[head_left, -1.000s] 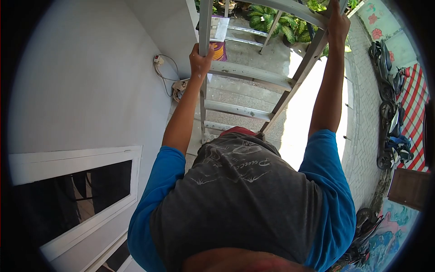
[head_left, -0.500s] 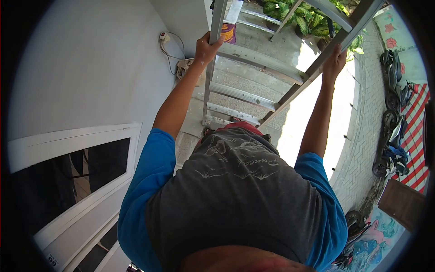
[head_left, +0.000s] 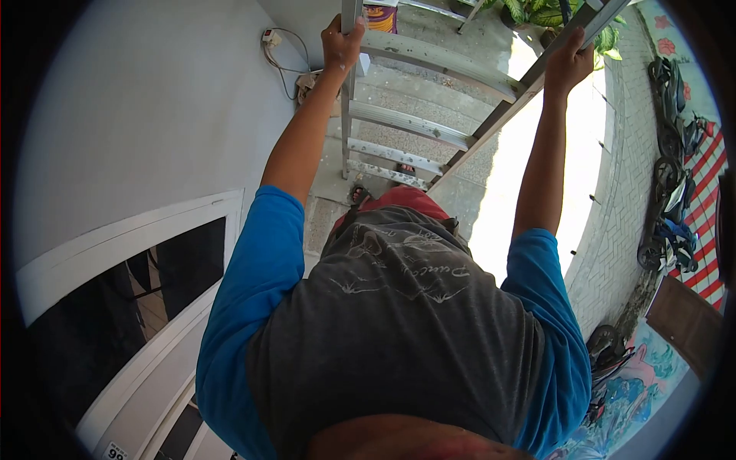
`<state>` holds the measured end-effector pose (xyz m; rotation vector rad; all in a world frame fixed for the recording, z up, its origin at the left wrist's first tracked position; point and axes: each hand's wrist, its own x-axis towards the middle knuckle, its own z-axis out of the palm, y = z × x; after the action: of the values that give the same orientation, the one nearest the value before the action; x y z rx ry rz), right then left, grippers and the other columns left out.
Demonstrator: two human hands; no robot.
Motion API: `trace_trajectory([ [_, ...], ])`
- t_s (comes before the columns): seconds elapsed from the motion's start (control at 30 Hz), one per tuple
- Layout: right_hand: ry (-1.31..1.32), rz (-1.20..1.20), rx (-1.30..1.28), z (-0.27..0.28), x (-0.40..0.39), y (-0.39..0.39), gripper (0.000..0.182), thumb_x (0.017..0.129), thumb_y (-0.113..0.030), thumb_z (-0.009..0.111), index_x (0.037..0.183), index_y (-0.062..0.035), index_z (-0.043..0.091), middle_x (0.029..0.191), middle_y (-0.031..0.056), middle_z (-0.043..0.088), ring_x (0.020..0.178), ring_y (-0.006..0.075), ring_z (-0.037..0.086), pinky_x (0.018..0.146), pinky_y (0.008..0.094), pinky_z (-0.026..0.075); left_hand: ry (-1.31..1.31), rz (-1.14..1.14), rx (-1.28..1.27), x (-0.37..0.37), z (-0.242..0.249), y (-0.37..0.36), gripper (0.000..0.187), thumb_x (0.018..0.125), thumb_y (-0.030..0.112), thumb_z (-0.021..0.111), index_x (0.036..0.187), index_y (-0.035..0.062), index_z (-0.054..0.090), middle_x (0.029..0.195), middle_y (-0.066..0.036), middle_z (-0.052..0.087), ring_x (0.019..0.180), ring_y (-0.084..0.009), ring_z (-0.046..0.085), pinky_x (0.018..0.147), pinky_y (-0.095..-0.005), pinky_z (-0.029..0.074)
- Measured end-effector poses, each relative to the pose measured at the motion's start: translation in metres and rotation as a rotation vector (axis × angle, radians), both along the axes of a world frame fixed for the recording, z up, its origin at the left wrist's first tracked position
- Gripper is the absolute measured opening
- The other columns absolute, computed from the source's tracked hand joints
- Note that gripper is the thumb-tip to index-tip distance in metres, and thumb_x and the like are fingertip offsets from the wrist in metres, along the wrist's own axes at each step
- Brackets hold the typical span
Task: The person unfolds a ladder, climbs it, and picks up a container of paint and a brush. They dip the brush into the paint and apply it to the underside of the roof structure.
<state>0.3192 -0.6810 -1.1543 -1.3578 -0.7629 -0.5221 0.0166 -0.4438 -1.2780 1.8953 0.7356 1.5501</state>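
A paint-spotted metal stepladder (head_left: 437, 60) stands in front of me, its rungs running down toward my feet. My left hand (head_left: 342, 46) is wrapped round its left side rail near the top of the view. On the right side rail, my right hand (head_left: 569, 63) is closed at about the same height. White specks show on my left hand and wrist. Below the lowest rungs, my sandalled feet (head_left: 359, 195) stand on the paving. The ladder's top lies outside the view.
A white wall with a window (head_left: 130, 291) is on the left, with a socket and cable (head_left: 270, 37) by it. Behind the ladder are a purple-and-yellow bag (head_left: 381, 18) and leafy plants (head_left: 548, 14). Several parked motorbikes (head_left: 668, 184) line the paved lane at right.
The ladder and both hands sit higher in the view, and more of my feet shows below the rungs. Both hands keep their hold on the rails.
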Motion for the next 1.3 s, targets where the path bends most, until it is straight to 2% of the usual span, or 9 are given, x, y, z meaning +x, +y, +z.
trace_trajectory([
  [0.33, -0.04, 0.003, 0.05, -0.007, 0.014, 0.005, 0.048, 0.103, -0.044, 0.057, 0.085, 0.0007, 0.063, 0.067, 0.001, 0.057, 0.064, 0.0092, 0.048, 0.06, 0.031, 0.041, -0.082, -0.065, -0.024, 0.004, 0.0, 0.0, 0.034, 0.09, 0.033, 0.072, 0.085, -0.0006, 0.066, 0.067, -0.011, 0.068, 0.06, -0.0173, 0.065, 0.059, -0.035, 0.051],
  [0.67, -0.036, 0.031, 0.018, 0.002, 0.005, 0.001, 0.048, 0.104, -0.044, 0.057, 0.079, -0.0032, 0.056, 0.064, -0.0016, 0.051, 0.063, 0.0077, 0.043, 0.059, 0.03, 0.038, -0.049, -0.033, -0.055, 0.006, 0.005, 0.001, 0.035, 0.088, 0.034, 0.071, 0.088, -0.0005, 0.068, 0.071, -0.018, 0.07, 0.067, -0.0303, 0.071, 0.063, -0.0404, 0.052],
  [0.87, 0.181, 0.097, -0.274, 0.032, 0.024, -0.025, 0.071, 0.103, -0.063, 0.039, 0.08, 0.0007, 0.062, 0.066, 0.0054, 0.057, 0.064, 0.0174, 0.052, 0.065, 0.0366, 0.043, 0.026, -0.008, -0.147, 0.003, 0.01, -0.005, 0.032, 0.086, 0.033, 0.071, 0.087, 0.0013, 0.066, 0.072, -0.018, 0.069, 0.068, -0.034, 0.07, 0.063, -0.042, 0.052],
  [0.9, 0.223, 0.06, -0.46, 0.042, 0.046, -0.028, 0.084, 0.102, -0.07, 0.028, 0.087, 0.0031, 0.067, 0.077, 0.0104, 0.065, 0.074, 0.0211, 0.06, 0.074, 0.0383, 0.047, 0.012, -0.013, -0.137, 0.003, 0.008, -0.006, 0.032, 0.086, 0.033, 0.071, 0.087, 0.0013, 0.066, 0.072, -0.018, 0.069, 0.068, -0.034, 0.07, 0.063, -0.042, 0.052],
  [0.93, 0.17, 0.201, -0.287, 0.045, 0.062, -0.022, 0.089, 0.102, -0.072, 0.024, 0.102, 0.0044, 0.071, 0.096, 0.0162, 0.071, 0.093, 0.0249, 0.064, 0.09, 0.0395, 0.046, 0.025, -0.018, -0.149, 0.002, 0.007, -0.006, 0.031, 0.086, 0.031, 0.072, 0.087, 0.0012, 0.065, 0.07, -0.017, 0.068, 0.066, -0.0319, 0.07, 0.062, -0.0409, 0.052],
  [1.07, 0.246, 0.355, -0.032, 0.133, 0.081, -0.006, 0.09, 0.102, -0.071, 0.018, 0.14, 0.0025, 0.054, 0.132, 0.02, 0.063, 0.133, 0.0318, 0.051, 0.11, 0.045, 0.036, -0.011, -0.074, -0.139, 0.002, 0.004, -0.003, 0.024, 0.086, 0.022, 0.073, 0.084, 0.001, 0.062, 0.062, -0.009, 0.06, 0.058, -0.0165, 0.06, 0.056, -0.0338, 0.047],
  [1.13, 0.253, 0.635, 0.025, 0.169, 0.064, 0.004, 0.083, 0.104, -0.067, 0.023, 0.129, 0.0036, 0.06, 0.118, 0.0203, 0.069, 0.118, 0.0299, 0.062, 0.102, 0.0417, 0.045, -0.024, -0.102, -0.135, 0.002, 0.002, -0.004, 0.023, 0.087, 0.021, 0.072, 0.083, 0.0011, 0.061, 0.061, -0.007, 0.058, 0.056, -0.0126, 0.057, 0.054, -0.0321, 0.046],
  [1.23, 0.327, 0.384, -0.052, 0.183, 0.033, 0.014, 0.063, 0.105, -0.058, 0.036, 0.103, -0.0009, 0.063, 0.077, 0.0108, 0.069, 0.062, 0.0202, 0.065, 0.066, 0.0342, 0.053, -0.011, -0.109, -0.172, -0.001, 0.006, -0.007, 0.022, 0.091, 0.02, 0.07, 0.085, 0.0012, 0.06, 0.061, -0.005, 0.057, 0.056, -0.0107, 0.054, 0.054, -0.0311, 0.044],
  [1.3, 0.346, 0.447, 0.007, 0.176, 0.034, 0.013, 0.059, 0.105, -0.058, 0.04, 0.103, -0.0026, 0.061, 0.076, 0.0084, 0.065, 0.062, 0.0158, 0.062, 0.06, 0.0318, 0.049, -0.01, -0.111, -0.139, -0.003, 0.005, -0.009, 0.022, 0.092, 0.02, 0.07, 0.085, 0.0018, 0.058, 0.063, -0.005, 0.057, 0.058, -0.0115, 0.054, 0.055, -0.0311, 0.044],
])
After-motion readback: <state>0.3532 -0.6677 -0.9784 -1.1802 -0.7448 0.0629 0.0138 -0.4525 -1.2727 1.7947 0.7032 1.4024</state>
